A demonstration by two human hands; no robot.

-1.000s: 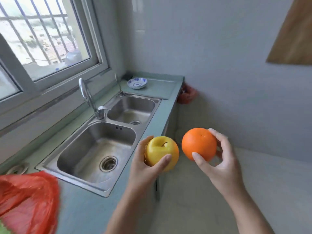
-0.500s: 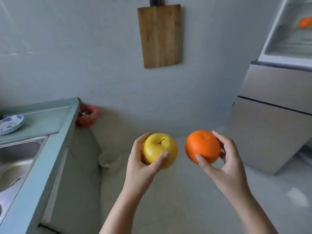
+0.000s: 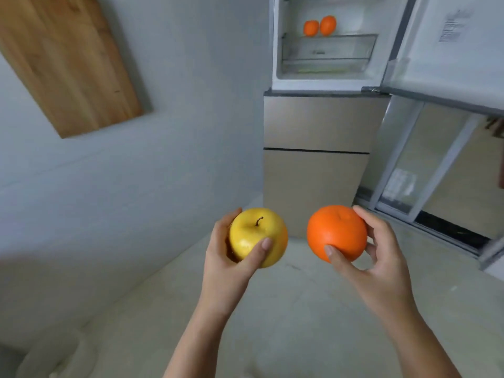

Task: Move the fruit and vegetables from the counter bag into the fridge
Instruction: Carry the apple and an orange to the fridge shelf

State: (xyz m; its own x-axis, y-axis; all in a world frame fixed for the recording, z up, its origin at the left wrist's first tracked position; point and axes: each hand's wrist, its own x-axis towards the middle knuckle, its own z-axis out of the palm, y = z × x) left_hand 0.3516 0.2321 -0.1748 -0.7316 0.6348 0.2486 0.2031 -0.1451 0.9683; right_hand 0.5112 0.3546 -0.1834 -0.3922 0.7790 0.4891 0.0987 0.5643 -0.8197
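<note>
My left hand (image 3: pixel 227 264) grips a yellow apple (image 3: pixel 253 233), stem up, at the middle of the view. Beside it my right hand (image 3: pixel 381 263) holds an orange (image 3: pixel 336 231) between thumb and fingers. Both fruits are held out in front of me over the floor. Ahead at the upper right stands the fridge (image 3: pixel 313 126) with its upper compartment open. Two oranges (image 3: pixel 319 26) sit side by side on a glass shelf (image 3: pixel 330 36) inside. The counter bag is out of view.
The open fridge door (image 3: pixel 447 50) swings out at the upper right. A wooden cutting board (image 3: pixel 68 58) hangs on the grey wall at the left. A sliding glass door (image 3: pixel 436 165) stands right of the fridge. Pale floor (image 3: pixel 286 309) stretches between me and the fridge.
The view has swung right, away from the sink and counter, toward the fridge. The open fridge compartment now shows fully. Both hands keep the same hold on the apple and the orange.
</note>
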